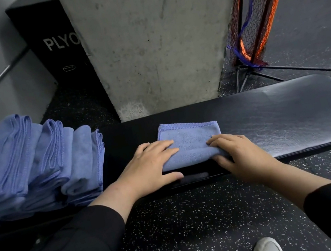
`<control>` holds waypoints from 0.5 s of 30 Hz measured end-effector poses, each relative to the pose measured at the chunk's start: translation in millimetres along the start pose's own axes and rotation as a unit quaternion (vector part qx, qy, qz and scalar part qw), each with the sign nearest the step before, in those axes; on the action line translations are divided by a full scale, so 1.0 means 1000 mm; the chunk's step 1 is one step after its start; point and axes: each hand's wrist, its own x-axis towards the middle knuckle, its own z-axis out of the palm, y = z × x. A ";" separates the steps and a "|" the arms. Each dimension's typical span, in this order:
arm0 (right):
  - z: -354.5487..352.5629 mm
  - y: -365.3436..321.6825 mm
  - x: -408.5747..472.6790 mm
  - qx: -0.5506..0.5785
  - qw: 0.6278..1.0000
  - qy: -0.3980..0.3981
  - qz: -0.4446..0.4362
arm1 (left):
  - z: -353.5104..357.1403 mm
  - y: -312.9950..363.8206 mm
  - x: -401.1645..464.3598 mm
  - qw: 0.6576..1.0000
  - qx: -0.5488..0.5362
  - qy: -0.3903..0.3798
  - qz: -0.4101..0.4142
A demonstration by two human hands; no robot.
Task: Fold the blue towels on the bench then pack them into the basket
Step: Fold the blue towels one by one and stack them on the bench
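Since I only get the head cam, quite a bit is cut off: the stack of blue towels [34,166] runs out of the left edge, so I can't count them, and I can't spot any basket. The black box [51,50] behind is half hidden by the concrete pillar [153,39], with only "PLYO" readable. An orange-and-black net [259,9] gets clipped at the top right.

The folded towel [189,143] lies flat on the black worktop [291,116] near its front edge, just right of the stack but not touching it. Its long axis runs left to right along the worktop, with the stitched hem on the far side and the rounded fold toward me.

My left hand [152,167] lies palm down, fingers straight on the towel's left end, thumb along the worktop's front edge; that grip is flat, holding nothing. My right hand [238,152] has fingers curled on top and the thumb tucked under the near right corner, pinching it.
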 end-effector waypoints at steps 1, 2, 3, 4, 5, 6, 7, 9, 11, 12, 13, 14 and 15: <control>-0.003 -0.002 0.002 0.012 1.000 0.003 0.017 | 0.000 0.002 0.000 1.000 -0.012 0.022 0.000; -0.007 -0.004 0.003 0.024 0.999 0.001 0.034 | -0.002 0.004 0.000 0.998 -0.032 0.045 -0.004; -0.011 -0.004 0.004 0.037 0.998 -0.004 0.048 | -0.004 0.005 0.000 0.996 -0.061 0.062 -0.015; -0.015 -0.006 0.004 0.049 0.997 -0.010 0.058 | -0.008 0.007 -0.001 0.992 -0.097 0.066 -0.036; -0.019 -0.007 0.004 0.059 0.996 -0.019 0.065 | -0.012 0.009 -0.002 0.986 -0.140 0.056 -0.064; -0.023 -0.008 0.003 0.066 0.995 -0.029 0.075 | -0.016 0.009 -0.003 0.978 -0.185 0.046 -0.089; -0.025 -0.009 0.003 0.074 0.993 -0.034 0.090 | -0.019 0.009 -0.003 0.968 -0.224 0.044 -0.108; -0.027 -0.012 0.007 0.097 0.986 -0.023 0.132 | -0.024 0.010 -0.001 0.948 -0.281 0.065 -0.137; -0.028 -0.013 0.014 0.108 0.981 0.000 0.162 | -0.025 0.011 0.006 0.932 -0.308 0.094 -0.166; -0.027 -0.015 0.019 0.108 0.978 0.007 0.176 | -0.024 0.011 0.011 0.923 -0.321 0.106 -0.185; -0.025 -0.014 0.023 0.107 0.975 0.014 0.192 | -0.022 0.011 0.015 0.911 -0.338 0.118 -0.207; -0.022 -0.014 0.026 0.106 0.971 0.024 0.212 | -0.020 0.011 0.020 0.898 -0.352 0.131 -0.229; -0.019 -0.014 0.029 0.095 0.968 0.040 0.227 | -0.017 0.010 0.024 0.890 -0.356 0.145 -0.246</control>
